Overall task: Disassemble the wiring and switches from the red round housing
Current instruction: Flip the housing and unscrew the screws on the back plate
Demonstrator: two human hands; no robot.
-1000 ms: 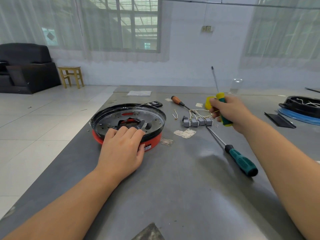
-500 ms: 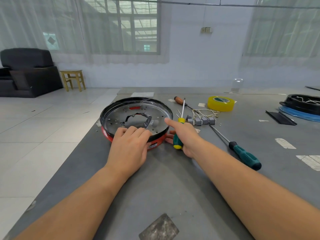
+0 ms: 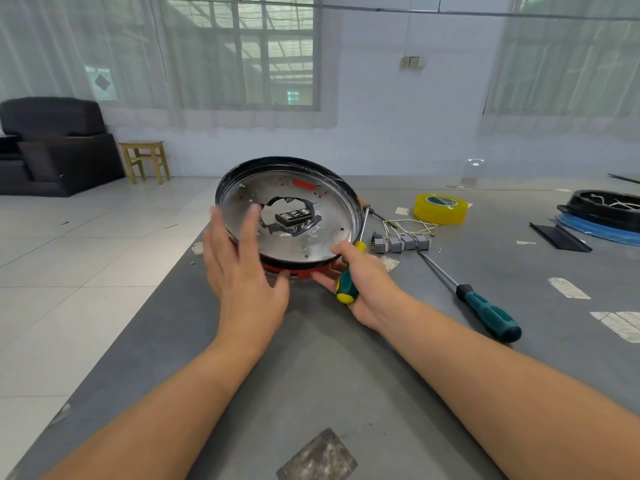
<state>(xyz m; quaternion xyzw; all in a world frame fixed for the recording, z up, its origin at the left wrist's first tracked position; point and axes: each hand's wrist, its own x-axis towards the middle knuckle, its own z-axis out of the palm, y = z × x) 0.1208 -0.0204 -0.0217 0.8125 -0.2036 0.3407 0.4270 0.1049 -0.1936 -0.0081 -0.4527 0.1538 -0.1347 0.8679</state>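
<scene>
The red round housing point(image 3: 289, 220) stands tilted up on its near edge at the left part of the grey bench point(image 3: 346, 375), its silver inner plate facing the camera, with a ragged hole in the middle through which a dark switch block point(image 3: 293, 216) shows. The right hand point(image 3: 363, 282) grasps the housing's lower right rim while its fingers also curl round a green-and-yellow screwdriver point(image 3: 348, 282), whose shaft runs up along the rim. The left hand point(image 3: 242, 268) is released, fingers spread and straight, just in front of the housing's left side; whether it touches the rim cannot be told.

To the right on the bench lie a row of grey switches point(image 3: 401, 243) joined by pale wires point(image 3: 410, 225), a roll of yellow tape point(image 3: 440, 207), and a second screwdriver point(image 3: 485, 308) with a teal grip. Strips of pale tape point(image 3: 568, 287) stick to the bench surface at the right, and a black round part on a blue base point(image 3: 604, 213) sits at the far right edge.

Beyond the bench, a pale tiled floor point(image 3: 69, 271) runs to a white wall with curtained windows point(image 3: 242, 53). A black sofa point(image 3: 52, 147) and a small wooden stool point(image 3: 145, 161) stand at the left.
</scene>
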